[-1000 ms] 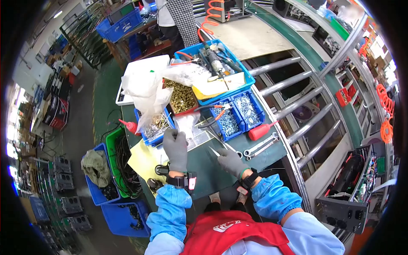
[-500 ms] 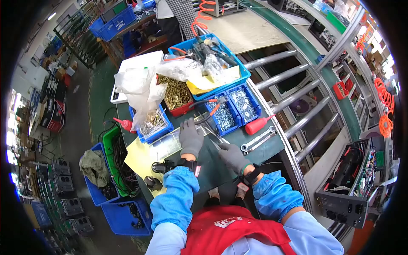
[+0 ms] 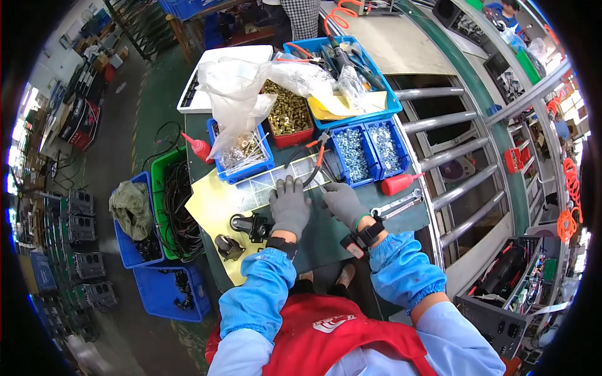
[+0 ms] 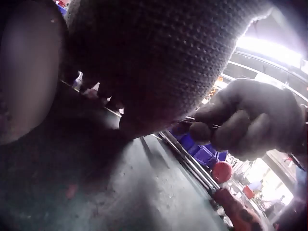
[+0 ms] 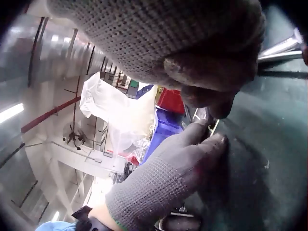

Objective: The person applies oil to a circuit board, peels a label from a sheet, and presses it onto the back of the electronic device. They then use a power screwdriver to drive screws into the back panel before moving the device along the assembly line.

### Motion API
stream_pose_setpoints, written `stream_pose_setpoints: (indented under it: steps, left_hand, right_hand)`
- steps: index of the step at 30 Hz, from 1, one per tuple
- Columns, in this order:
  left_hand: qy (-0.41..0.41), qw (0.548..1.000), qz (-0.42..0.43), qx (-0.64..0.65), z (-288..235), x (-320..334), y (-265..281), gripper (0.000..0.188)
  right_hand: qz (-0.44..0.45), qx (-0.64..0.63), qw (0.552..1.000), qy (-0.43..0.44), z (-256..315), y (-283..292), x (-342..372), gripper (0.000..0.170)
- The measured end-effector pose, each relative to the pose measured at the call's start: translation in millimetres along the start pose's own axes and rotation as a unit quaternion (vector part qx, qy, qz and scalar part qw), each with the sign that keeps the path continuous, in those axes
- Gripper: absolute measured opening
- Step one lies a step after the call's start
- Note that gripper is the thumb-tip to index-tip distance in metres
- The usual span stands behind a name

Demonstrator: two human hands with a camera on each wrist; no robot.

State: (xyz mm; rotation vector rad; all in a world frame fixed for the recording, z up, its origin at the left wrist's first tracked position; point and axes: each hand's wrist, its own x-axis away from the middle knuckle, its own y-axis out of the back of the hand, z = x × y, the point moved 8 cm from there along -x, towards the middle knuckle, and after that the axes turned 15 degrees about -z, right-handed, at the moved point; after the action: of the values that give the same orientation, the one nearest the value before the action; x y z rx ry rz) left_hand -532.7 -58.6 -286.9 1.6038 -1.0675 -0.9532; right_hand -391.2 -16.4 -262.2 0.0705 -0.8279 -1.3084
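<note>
My gloved left hand lies palm down with fingers extended, its fingertips at the near edge of a clear divided tray on the green table. Just to its right, my gloved right hand has curled fingers pinching a thin pointed metal tool, mostly hidden by the glove. In the right wrist view, the left hand reaches toward the tray's edge, close beneath the right hand's fingers. Pliers with orange and black handles lie beyond both hands, across the tray's far right end.
Behind the tray stand a blue bin of long screws, a red bin of brass fasteners and blue bins of silver hardware. A red squeeze bottle and wrenches lie right. Yellow paper and a black caster are left.
My left hand has moved from beside the blue screw bin toward my right hand, and its curled fingers have straightened. The right hand stays close by. The head view has shifted.
</note>
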Motion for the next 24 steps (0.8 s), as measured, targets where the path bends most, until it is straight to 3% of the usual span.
stream_pose_setpoints:
  steps: [4, 7, 11, 14, 20, 22, 24]
  left_hand:
    - [0.062, 0.997, 0.044, 0.015, -12.4, -22.1, 31.0, 0.036]
    - [0.054, 0.998, -0.016, 0.034, -6.2, -36.4, -2.1, 0.024]
    - [0.039, 0.957, -0.113, 0.265, -10.0, -11.0, 30.7, 0.02]
    - [0.101, 0.872, -0.125, 0.462, -14.3, 4.6, 52.2, 0.015]
    - [-0.051, 0.875, -0.286, 0.389, -55.5, -51.5, 125.8, 0.017]
    - [-0.079, 0.873, -0.276, 0.394, -66.0, -78.0, 138.4, 0.028]
    - [-0.044, 0.902, -0.226, 0.364, -58.0, -104.1, 114.3, 0.037]
  right_hand:
    - [0.007, 0.026, 0.999, 0.025, 0.6, -2.6, -5.7, 0.03]
    - [0.006, 0.031, 0.999, 0.022, 4.4, 10.3, 7.4, 0.032]
    - [-0.015, -0.041, 0.999, -0.01, -5.6, 40.5, 46.5, 0.044]
    - [-0.009, -0.054, 0.998, -0.04, -26.8, 54.1, 63.6, 0.048]
    - [0.009, -0.066, 0.996, -0.053, -39.5, 51.8, 76.3, 0.047]
    - [0.009, -0.055, 0.997, -0.047, -40.9, 47.7, 72.5, 0.045]
    - [0.01, -0.054, 0.997, -0.047, -41.8, 43.7, 71.9, 0.044]
